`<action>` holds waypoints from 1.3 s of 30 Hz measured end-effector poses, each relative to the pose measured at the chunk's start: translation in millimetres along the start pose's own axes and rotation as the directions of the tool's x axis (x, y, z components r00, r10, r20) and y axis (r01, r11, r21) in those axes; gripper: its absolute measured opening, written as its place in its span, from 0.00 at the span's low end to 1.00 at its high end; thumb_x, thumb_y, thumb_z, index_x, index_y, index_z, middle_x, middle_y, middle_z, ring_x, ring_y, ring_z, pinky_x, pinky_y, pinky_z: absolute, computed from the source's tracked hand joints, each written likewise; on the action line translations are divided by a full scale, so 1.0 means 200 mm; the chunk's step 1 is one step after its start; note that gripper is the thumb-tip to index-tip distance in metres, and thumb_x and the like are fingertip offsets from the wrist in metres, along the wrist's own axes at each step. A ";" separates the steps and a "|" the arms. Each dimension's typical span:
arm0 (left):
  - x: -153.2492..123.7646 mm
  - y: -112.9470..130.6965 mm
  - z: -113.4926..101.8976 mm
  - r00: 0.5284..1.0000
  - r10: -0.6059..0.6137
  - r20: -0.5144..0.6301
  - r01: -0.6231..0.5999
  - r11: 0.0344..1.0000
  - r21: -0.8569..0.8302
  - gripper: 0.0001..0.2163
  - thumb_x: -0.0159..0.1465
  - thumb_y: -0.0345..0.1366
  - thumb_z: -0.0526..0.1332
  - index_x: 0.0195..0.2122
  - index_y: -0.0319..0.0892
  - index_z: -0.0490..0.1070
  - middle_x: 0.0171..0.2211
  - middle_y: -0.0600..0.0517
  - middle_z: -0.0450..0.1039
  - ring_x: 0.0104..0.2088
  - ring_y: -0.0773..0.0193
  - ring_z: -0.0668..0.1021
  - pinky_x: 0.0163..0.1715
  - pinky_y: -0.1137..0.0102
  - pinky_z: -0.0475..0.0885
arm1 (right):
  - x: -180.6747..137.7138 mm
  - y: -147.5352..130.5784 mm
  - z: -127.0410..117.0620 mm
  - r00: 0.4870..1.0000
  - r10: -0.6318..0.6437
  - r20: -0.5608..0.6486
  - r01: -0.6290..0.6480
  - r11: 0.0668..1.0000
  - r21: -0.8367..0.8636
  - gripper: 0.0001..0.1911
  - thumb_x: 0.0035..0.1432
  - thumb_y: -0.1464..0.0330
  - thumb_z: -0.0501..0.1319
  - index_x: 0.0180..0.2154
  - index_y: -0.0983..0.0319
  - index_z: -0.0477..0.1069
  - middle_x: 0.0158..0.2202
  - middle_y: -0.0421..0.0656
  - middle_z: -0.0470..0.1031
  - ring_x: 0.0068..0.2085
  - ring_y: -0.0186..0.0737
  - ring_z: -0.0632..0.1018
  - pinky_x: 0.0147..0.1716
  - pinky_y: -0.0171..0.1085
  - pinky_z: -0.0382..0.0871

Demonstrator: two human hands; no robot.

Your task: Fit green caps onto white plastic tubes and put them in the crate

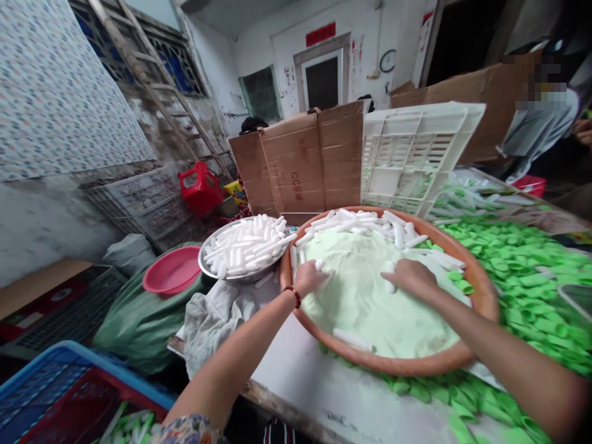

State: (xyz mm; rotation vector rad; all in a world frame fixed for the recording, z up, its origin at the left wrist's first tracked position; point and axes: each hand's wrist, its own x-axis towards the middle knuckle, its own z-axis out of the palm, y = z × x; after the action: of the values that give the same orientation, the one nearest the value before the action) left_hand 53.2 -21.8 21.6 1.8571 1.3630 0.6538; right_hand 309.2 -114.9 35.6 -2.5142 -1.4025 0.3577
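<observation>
A wide brown basin (485, 296) holds pale green powder (370, 308), with white tubes (351, 220) heaped along its far rim. Over the basin's left side, my left hand (311, 279) is closed, with a short white piece that looks like a tube end (320, 265) at its fingertips. My right hand (411, 277) reaches in from the right, its fingers closed on a white tube (389, 279) just above the powder. One more white tube (354, 339) lies on the powder near the front rim. Both hands are slightly blurred.
A metal bowl (203, 262) piled with white tubes stands left of the basin, near a pink basin (161, 283). Green caps (531, 277) cover the table's right. Behind stand a cardboard sheet (300, 166) and a white crate (416, 154). A person (546, 123) is at far right.
</observation>
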 end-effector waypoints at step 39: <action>-0.14 0.14 0.04 0.987 0.003 0.160 -0.011 0.999 0.050 0.07 0.55 0.31 0.70 0.25 0.37 0.72 0.30 0.48 0.75 0.39 0.57 0.77 0.41 0.64 0.71 | -0.16 -0.15 0.02 0.924 -0.351 0.154 0.353 0.935 0.012 0.16 0.53 0.65 0.63 0.18 0.62 0.66 0.23 0.45 0.74 0.31 0.41 0.77 0.32 0.36 0.66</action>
State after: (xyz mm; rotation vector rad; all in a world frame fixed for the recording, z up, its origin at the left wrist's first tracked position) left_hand 66.7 -54.5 39.4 1.9113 1.2793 0.4661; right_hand 266.7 -127.1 43.9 -2.2197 -1.8827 0.4778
